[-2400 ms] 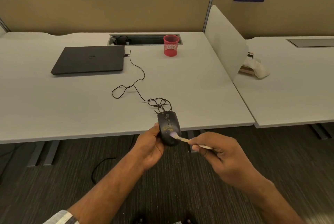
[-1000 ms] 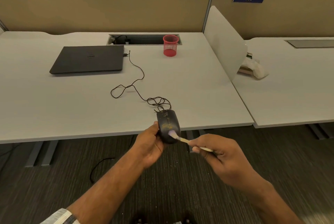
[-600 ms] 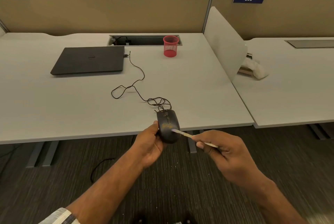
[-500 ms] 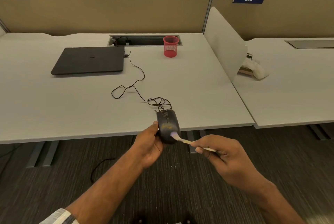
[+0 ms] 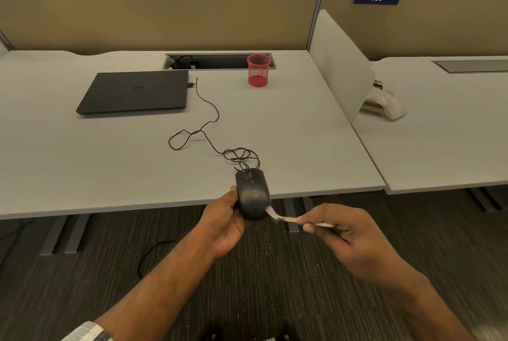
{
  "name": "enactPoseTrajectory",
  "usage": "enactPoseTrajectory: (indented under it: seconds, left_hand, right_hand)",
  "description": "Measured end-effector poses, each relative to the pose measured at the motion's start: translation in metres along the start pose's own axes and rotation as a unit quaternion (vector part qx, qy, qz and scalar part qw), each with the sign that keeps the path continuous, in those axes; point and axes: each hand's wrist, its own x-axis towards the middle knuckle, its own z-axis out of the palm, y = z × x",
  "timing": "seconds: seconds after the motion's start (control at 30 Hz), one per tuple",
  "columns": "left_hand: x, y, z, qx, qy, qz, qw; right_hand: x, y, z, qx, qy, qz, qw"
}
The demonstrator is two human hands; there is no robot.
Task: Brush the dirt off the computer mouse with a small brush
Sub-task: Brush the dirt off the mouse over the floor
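A black wired computer mouse (image 5: 252, 192) with yellowish dirt specks on its back is held just past the front edge of the desk (image 5: 137, 164). My left hand (image 5: 224, 223) grips it from the left and underneath. My right hand (image 5: 347, 237) pinches a small brush (image 5: 283, 218) by its pale handle. The light bristles touch the mouse's lower right edge. The mouse cable (image 5: 204, 134) runs in loops across the desk to a closed black laptop (image 5: 134, 91).
A red mesh pen cup (image 5: 258, 70) stands at the back by an open cable tray (image 5: 209, 61). A white divider panel (image 5: 339, 65) separates the neighbouring desk, where a crumpled white bag (image 5: 387, 102) lies. Dark carpet with a loose cable (image 5: 154, 254) lies below.
The brush tip has stroked back and forth over the mouse's rear, now sitting at its lower right edge. My left hand and the mouse have stayed nearly still.
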Motion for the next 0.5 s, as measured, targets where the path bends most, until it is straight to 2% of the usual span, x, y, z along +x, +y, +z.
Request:
enactPoseTrajectory:
  seconds: [0.1,0.3,0.37,0.5]
  left_hand:
    - [0.0,0.002,0.0,0.001,0.0,0.005,1.0]
    - [-0.003,0.001,0.006,-0.004,-0.015,-0.006,1.0]
    - [-0.003,-0.001,0.006,-0.006,-0.012,-0.007,1.0]
    - [-0.005,-0.001,0.004,-0.006,-0.005,-0.005,1.0]
  right_hand:
    - [-0.004,0.002,-0.005,0.013,-0.005,0.0,1.0]
    - [0.005,-0.001,-0.003,0.062,0.096,-0.01,0.993]
    - [0.005,-0.001,0.001,0.062,0.085,0.001,0.994]
    - [-0.002,0.002,0.0,0.059,0.015,0.026,0.998]
